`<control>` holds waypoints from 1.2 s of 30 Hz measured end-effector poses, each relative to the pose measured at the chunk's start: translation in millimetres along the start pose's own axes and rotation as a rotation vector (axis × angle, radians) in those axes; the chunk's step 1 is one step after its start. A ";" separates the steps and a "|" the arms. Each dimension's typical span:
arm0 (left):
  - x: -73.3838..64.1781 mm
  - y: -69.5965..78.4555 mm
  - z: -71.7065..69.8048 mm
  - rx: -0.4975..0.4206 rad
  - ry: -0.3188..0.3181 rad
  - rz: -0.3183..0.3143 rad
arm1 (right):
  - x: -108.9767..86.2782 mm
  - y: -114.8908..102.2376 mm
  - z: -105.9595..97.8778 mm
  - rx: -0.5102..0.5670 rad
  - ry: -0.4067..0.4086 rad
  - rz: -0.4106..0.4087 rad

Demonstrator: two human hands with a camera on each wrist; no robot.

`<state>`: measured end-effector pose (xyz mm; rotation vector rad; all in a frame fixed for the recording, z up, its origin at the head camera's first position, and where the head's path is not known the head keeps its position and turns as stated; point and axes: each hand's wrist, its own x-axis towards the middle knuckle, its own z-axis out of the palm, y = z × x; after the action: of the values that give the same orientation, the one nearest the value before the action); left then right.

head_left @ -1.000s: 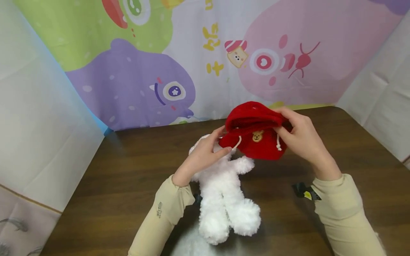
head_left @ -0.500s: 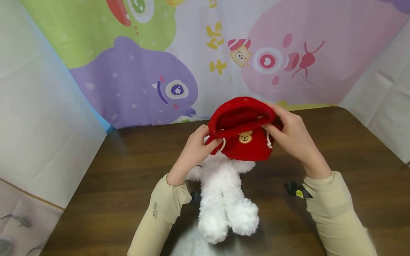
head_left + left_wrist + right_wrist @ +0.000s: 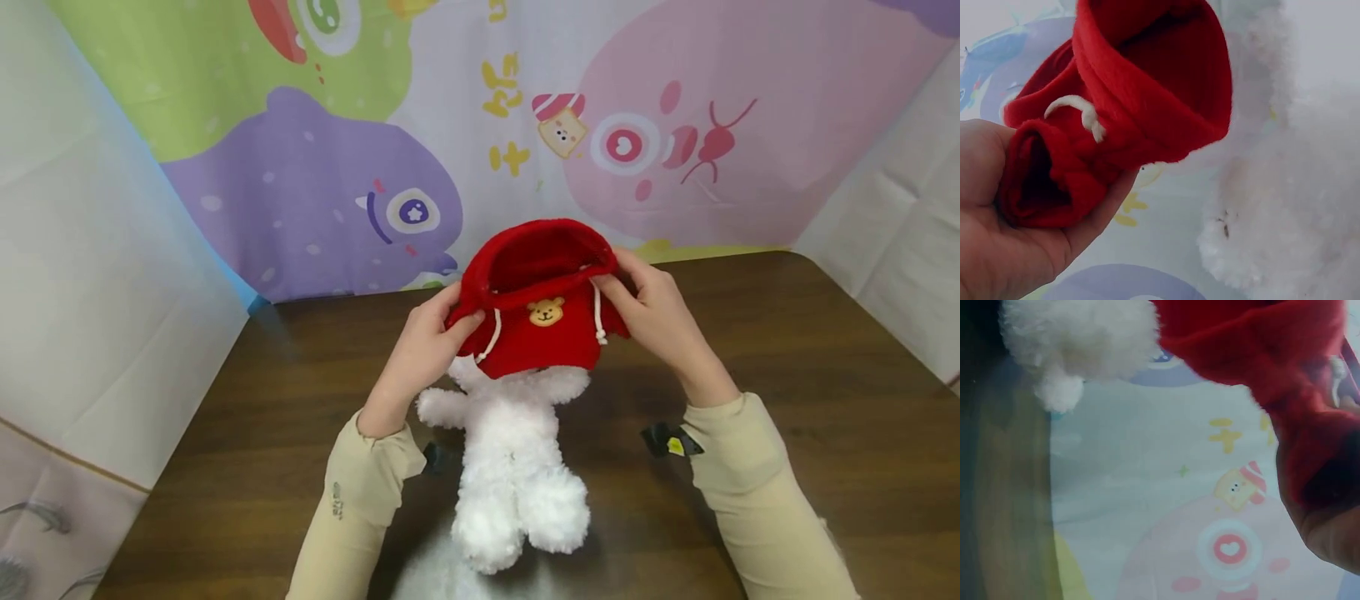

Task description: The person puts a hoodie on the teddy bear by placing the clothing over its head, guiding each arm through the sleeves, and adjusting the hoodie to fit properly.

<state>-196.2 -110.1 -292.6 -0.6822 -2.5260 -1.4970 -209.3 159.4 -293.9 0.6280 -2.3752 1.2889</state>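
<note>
A small red doll hoodie (image 3: 540, 342), with a bear-face patch and white drawstrings, is held up by both hands with its hood opening facing me. My left hand (image 3: 423, 354) grips one sleeve side between thumb and fingers; in the left wrist view the sleeve's cuff opening (image 3: 1038, 178) lies in the palm. On the opposite side my right hand (image 3: 660, 321) pinches the other shoulder and sleeve. Below the hoodie a fluffy white plush toy (image 3: 513, 450) lies on the table, feet toward me. The hoodie hides its head in the head view.
The dark wood table (image 3: 300, 400) runs back to a cartoon-printed curtain (image 3: 517, 200). White cloth walls (image 3: 82, 275) stand at the sides. A pale grey patch (image 3: 442, 575) shows near the plush toy's feet.
Both hands have brought the hoodie left and over the plush toy's head. Its hood opening has spread wider, and the left hand has taken hold of the near sleeve side.
</note>
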 end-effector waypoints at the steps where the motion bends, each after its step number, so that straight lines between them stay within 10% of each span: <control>1: -0.8 0.1 -1.6 0.000 -0.003 -0.010 | 1.0 0.9 1.9 -0.007 0.005 0.010; 19: -14.0 -21.6 -28.5 -0.273 -0.068 -0.249 | 4.7 9.7 27.1 0.315 -0.266 0.186; 27: -9.5 -39.6 -33.8 -0.211 -0.189 -0.305 | 1.6 10.2 32.7 0.366 -0.392 0.274; 36: -14.8 -46.0 -27.6 -0.157 -0.154 -0.368 | 1.3 20.7 45.7 0.273 -0.399 0.243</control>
<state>-206.5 -157.1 -320.5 -0.3747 -2.7894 -1.8387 -226.3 130.4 -331.1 0.7519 -2.6810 1.7546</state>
